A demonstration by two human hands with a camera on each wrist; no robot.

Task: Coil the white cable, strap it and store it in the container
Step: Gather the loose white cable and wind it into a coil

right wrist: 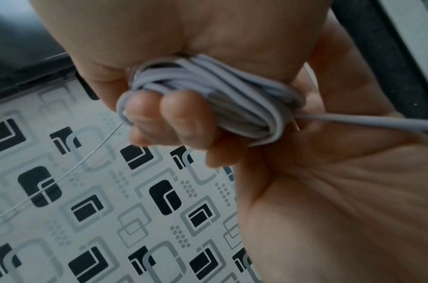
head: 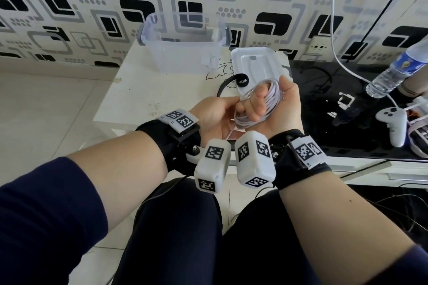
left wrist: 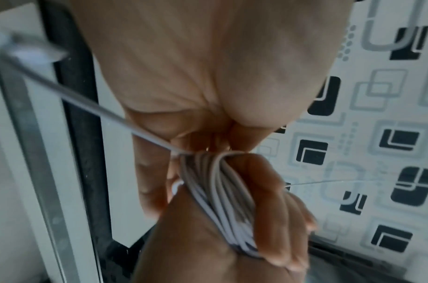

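Observation:
The white cable (head: 264,109) is wound into a coil of several loops around the fingers of my right hand (head: 275,92), which grips it palm up above the table's front edge. In the right wrist view the coil (right wrist: 220,99) wraps the curled fingers (right wrist: 174,122). My left hand (head: 231,104) pinches the free strand (left wrist: 87,107) where it meets the coil (left wrist: 217,187). A black strap roll (head: 242,80) with a loose tail lies on the table. The clear container (head: 183,51) stands open at the back.
A white lid (head: 257,62) lies right of the container on the white table (head: 129,99). To the right, a black glass top (head: 324,109) carries a water bottle (head: 393,69) and a white game controller (head: 392,122). Another white cord (head: 333,18) hangs down the patterned wall.

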